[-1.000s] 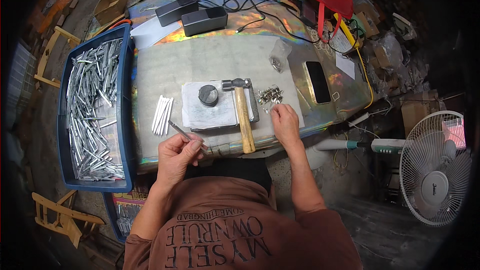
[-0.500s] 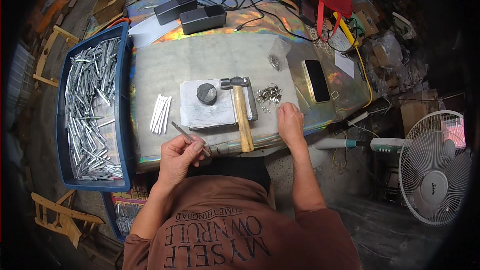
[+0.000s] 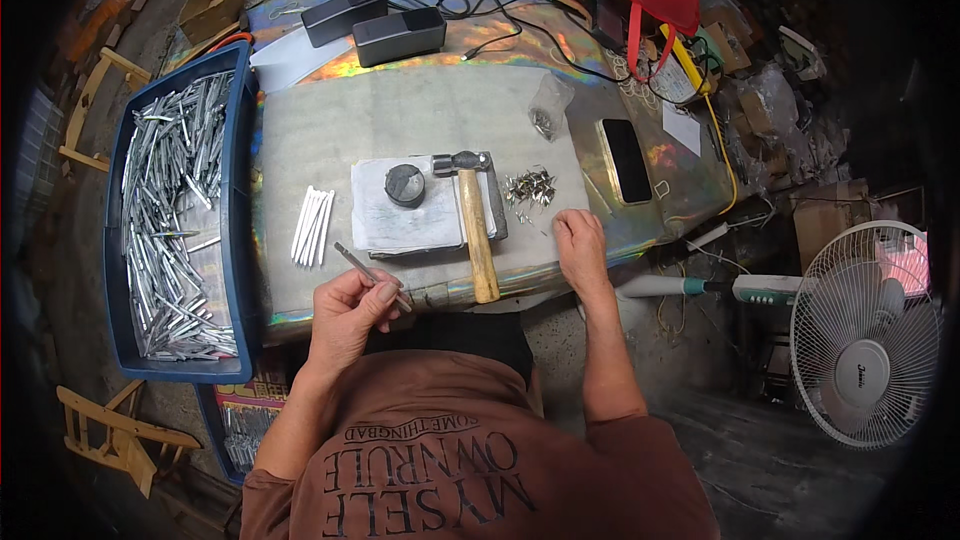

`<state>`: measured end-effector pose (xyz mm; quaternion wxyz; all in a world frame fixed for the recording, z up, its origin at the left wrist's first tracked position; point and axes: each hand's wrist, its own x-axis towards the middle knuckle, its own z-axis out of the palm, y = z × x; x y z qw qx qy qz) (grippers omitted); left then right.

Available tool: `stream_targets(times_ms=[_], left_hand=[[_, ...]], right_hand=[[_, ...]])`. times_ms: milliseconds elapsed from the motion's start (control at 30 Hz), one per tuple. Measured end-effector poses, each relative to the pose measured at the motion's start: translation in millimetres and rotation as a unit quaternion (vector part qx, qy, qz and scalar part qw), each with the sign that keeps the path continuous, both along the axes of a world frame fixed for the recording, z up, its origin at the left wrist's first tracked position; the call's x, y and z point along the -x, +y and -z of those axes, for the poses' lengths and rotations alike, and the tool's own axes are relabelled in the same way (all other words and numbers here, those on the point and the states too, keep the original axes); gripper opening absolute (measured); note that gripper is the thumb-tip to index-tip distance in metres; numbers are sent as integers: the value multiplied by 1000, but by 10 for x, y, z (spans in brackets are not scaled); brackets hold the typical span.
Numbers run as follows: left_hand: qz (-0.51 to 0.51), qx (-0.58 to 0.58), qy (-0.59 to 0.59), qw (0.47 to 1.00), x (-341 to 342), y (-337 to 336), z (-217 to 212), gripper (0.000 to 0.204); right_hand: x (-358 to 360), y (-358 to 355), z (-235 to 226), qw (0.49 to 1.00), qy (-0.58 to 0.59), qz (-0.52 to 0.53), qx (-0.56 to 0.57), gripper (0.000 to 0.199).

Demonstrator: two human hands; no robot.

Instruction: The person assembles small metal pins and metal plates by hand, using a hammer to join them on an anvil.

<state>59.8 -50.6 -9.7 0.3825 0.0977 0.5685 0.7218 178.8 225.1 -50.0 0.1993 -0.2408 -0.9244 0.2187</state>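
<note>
A blue crate [image 3: 236, 190] holds silvery metal strips [image 3: 175, 220]. Beside it, the table edge [image 3: 560, 40] shimmers in rainbow iridescence around a grey mat [image 3: 420, 115]. The hammer [image 3: 475, 225] has a pale wooden handle.

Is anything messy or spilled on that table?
Somewhat. The small metal pieces lie loose in a scattered heap beside the hammer, near the right hand, while the white sticks lie neatly together.

A small clear plastic bag [image 3: 549, 105] of little metal pieces is lying well beyond the right hand [image 3: 580, 245]. A dark phone [image 3: 626, 160], its screen black, is lying flat just past that hand, to its right. A white paper label [image 3: 682, 127] is sitting farther right. A brown cardboard box [image 3: 212, 2] is standing far beyond the left hand [image 3: 350, 312].
</note>
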Motion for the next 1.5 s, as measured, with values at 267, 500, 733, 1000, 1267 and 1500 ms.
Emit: stream_targets(times_ms=[267,500,733,1000,1267,1500], left_hand=[[9,-4,1,1000,2,17,8,13],[-8,0,9,1000,-15,35,18,16],[-6,0,11,1000,-19,17,17,16],[7,11,18,1000,-37,45,8,15],[6,3,19,1000,-48,56,9,14],[97,1,26,995,-120,252,-123,14]], right_hand=[[34,-91,-52,995,-61,-38,-72,6],[101,-54,-39,970,-189,-74,-137,8],[1,-22,-111,995,-31,14,93,8],[-49,-7,-155,970,13,63,234,9],[-24,-273,-289,825,168,42,537,11],[-12,-795,-613,802,203,-43,561,13]])
